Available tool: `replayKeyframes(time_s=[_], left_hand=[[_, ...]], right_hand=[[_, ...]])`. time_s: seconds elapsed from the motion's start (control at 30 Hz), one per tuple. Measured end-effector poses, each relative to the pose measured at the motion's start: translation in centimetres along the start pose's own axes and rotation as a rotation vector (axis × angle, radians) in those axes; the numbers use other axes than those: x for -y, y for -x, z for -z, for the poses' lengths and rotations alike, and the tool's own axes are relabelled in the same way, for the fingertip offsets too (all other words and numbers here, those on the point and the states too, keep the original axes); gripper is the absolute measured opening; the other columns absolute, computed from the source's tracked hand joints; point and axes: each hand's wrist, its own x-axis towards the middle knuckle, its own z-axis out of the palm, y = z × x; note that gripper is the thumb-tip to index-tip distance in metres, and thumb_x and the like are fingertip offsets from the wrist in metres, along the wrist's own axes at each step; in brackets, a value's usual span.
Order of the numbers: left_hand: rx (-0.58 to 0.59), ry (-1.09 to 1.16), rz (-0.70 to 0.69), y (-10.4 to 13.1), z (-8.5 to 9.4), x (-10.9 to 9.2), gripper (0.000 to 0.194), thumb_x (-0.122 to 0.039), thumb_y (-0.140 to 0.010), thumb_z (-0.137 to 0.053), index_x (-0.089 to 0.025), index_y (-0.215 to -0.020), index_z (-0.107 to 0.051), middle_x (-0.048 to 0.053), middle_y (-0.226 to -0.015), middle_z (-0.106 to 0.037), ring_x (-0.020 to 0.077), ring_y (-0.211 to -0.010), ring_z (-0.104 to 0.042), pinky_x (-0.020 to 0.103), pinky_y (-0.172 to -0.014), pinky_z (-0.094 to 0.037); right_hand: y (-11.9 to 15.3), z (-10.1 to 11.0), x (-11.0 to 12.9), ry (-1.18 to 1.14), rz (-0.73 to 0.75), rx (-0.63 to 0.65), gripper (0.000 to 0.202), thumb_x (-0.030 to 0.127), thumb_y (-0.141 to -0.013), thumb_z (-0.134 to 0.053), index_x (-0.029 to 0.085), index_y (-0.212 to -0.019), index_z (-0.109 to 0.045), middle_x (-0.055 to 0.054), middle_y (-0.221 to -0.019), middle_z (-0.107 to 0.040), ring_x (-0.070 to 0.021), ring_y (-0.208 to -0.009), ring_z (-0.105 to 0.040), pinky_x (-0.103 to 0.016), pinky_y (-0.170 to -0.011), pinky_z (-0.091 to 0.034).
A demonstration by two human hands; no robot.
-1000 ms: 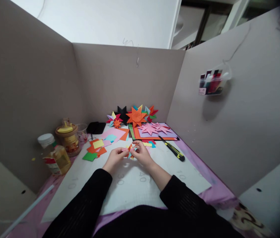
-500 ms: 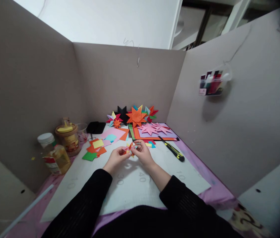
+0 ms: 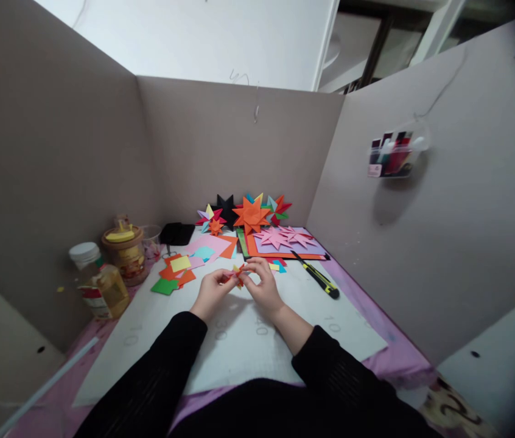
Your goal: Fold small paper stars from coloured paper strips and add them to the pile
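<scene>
Between my hands, above the white mat (image 3: 239,359), is a small multicoloured folded-paper star (image 3: 238,277), mostly covered by my fingers. My left hand (image 3: 214,292) pinches its left side between thumb and fingers. From the right, my right hand (image 3: 263,286) is closed on the other side, thumb and fingertips at the paper. Loose paper squares lie left of my left hand, among them a green piece (image 3: 165,286) and a yellow one (image 3: 180,263). Small yellow and blue scraps (image 3: 279,266) show just beyond my right hand.
A black-and-yellow utility knife (image 3: 316,275) lies at the right. Finished paper stars, one large and orange (image 3: 251,215), stand at the back; pink stars (image 3: 276,237) lie on stacked sheets. A bottle (image 3: 102,283) and a jar (image 3: 125,252) stand left. Grey panels (image 3: 239,140) enclose the table.
The paper star has turned a little between my fingers, so less of it shows. My right hand's fingers have shifted slightly on it. My left hand still pinches it.
</scene>
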Motion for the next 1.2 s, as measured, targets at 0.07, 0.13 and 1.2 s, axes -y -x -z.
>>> replayKeyframes(time_s=[0.07, 0.13, 1.2], left_hand=[[-0.001, -0.033, -0.028, 0.0, 0.0, 0.1, 0.029, -0.039, -0.069, -0.067, -0.013, -0.081, -0.068, 0.008, -0.076, -0.071, 0.0195, -0.072, -0.064, 0.027, -0.066, -0.046], [-0.022, -0.072, -0.046, 0.0, 0.1, 0.3, 0.027, -0.037, -0.069, -0.067, -0.013, -0.082, -0.068, 0.009, -0.08, -0.071, 0.0203, -0.075, -0.065, 0.028, -0.068, -0.047], [-0.06, -0.492, -0.324, 0.2, 0.7, 1.4, 0.017, -0.033, -0.079, -0.057, -0.022, -0.084, -0.07, 0.007, -0.079, -0.068, 0.0193, -0.076, -0.058, 0.029, -0.071, -0.043]], right_hand=[[0.0, 0.0, 0.1, -0.005, 0.016, 0.02, 0.006, 0.021, -0.077, -0.061, 0.023, -0.083, -0.063, -0.007, -0.101, -0.052, -0.0214, -0.103, -0.049, -0.037, -0.091, -0.04], [0.0, 0.0, 0.1, -0.007, 0.023, 0.034, 0.002, 0.021, -0.075, -0.063, 0.022, -0.077, -0.063, -0.006, -0.102, -0.051, -0.0213, -0.103, -0.05, -0.037, -0.091, -0.04], [0.0, -0.5, -1.0, -0.008, -0.128, 0.084, 0.011, 0.026, -0.079, -0.056, 0.021, -0.071, -0.062, -0.006, -0.098, -0.055, -0.0202, -0.098, -0.052, -0.036, -0.089, -0.039]])
